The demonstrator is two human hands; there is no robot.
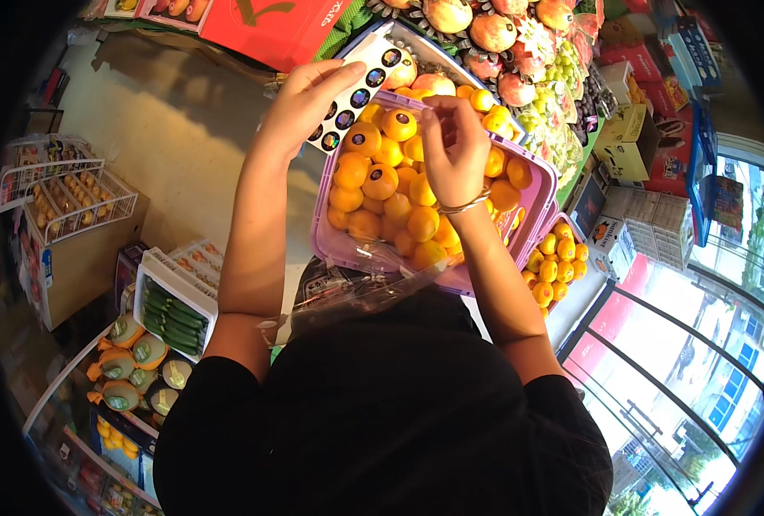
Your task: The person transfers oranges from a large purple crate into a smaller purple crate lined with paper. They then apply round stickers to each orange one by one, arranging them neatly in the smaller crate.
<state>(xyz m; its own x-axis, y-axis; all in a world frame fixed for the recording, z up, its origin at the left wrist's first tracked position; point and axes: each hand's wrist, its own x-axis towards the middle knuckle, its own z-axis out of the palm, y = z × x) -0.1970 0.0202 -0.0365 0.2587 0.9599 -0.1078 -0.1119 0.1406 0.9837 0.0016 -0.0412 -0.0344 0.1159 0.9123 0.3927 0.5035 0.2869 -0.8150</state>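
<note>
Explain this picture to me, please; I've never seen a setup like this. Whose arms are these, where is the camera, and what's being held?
There's no machine here, just a person's bare hands. This single view comes from a wide fisheye camera on the person's head, looking down, so straight edges bend toward the rim. The left hand holds a white sheet of dark round stickers. The right hand is over the orange fruits, fingers bent; whether it pinches anything isn't clear. The fruits fill much of a purple crate, and several carry similar dark stickers. Clear plastic lies at its near side; pomegranates are displayed beyond it.
</note>
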